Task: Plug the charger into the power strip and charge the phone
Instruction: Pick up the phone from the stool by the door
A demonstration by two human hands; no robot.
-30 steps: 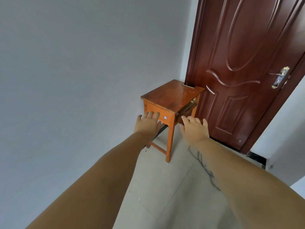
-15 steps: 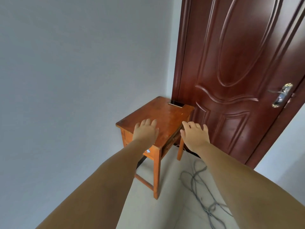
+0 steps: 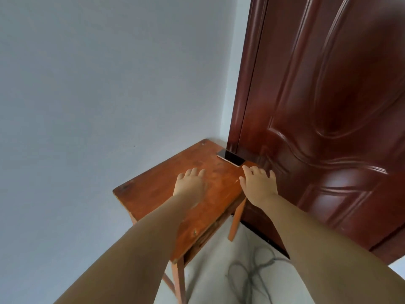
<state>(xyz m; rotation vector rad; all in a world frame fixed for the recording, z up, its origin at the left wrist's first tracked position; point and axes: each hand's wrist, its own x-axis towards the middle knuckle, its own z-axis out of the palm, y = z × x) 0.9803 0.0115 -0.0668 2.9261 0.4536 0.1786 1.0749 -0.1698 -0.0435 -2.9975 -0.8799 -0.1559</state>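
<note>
Head view: small wooden counter [image 3: 157, 189] in the room corner, grey wall on one side, dark red door [image 3: 328, 128] on the other. Phone [image 3: 231, 157] lies flat, screen dark, at the far edge of the counter, hard against the door-side corner. Left hand [image 3: 189, 183] spread flat, palm down, over the middle of the top, holding nothing. Right hand [image 3: 258, 184] also released, fingers loosely extended, at the door-side edge, near the phone but not touching it. Grey cable [image 3: 252, 273] in loose loops on the floor below the near edge; no charger brick and no power strip visible, cannot say where they are.

Judgement: task barely begun; step in hand looks like a reach for the phone, or a look for the charger end. To do it well: right hand takes the phone by its long edges and draws it away from the counter corner, clear of the door. Then trace the floor cable to its plug before lifting, so the loops do not snag the counter leg [image 3: 235, 222]
</note>
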